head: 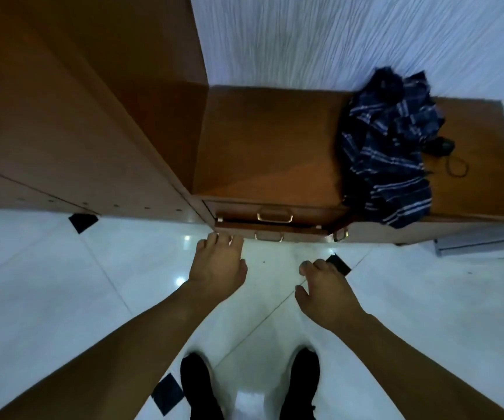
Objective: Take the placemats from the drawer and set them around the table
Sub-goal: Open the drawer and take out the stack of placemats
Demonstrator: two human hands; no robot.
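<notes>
Left hand [219, 265]: fingers [214, 242] fairly straight and close together, holding nothing. The tips are at the left corner of the drawer [299, 229]; we cannot tell whether they touch it or stop just short.

Right hand [325, 286]: fingers [319, 264] loosely curled, also holding nothing. They hang over the floor [63, 298], short of the drawer front and below its right half.

The drawer stands slightly proud of the one above it, with a dark gap along its top edge. We read it as ajar and not pulled out. Its handle [269, 236] lies just beyond and between the two sets of fingers, nearer the left ones.

Placemats: not visible. We judge that they are inside the drawer, beyond the fingertips, hidden by its front and by the counter [269, 140] over it.

Step in hand, as we judge it: opening the drawer. None of the task is done yet.

Next move calls for curling fingers under the handle, or hooking the top edge at the gap, and pulling straight toward us until the inside shows. One hand should be kept free to lift the mats.

Further out, a dark plaid cloth [390, 153] lies on the counter, well right of the right fingers and hanging over its front edge. A tall cabinet [63, 101] stands left of the left fingers.
</notes>
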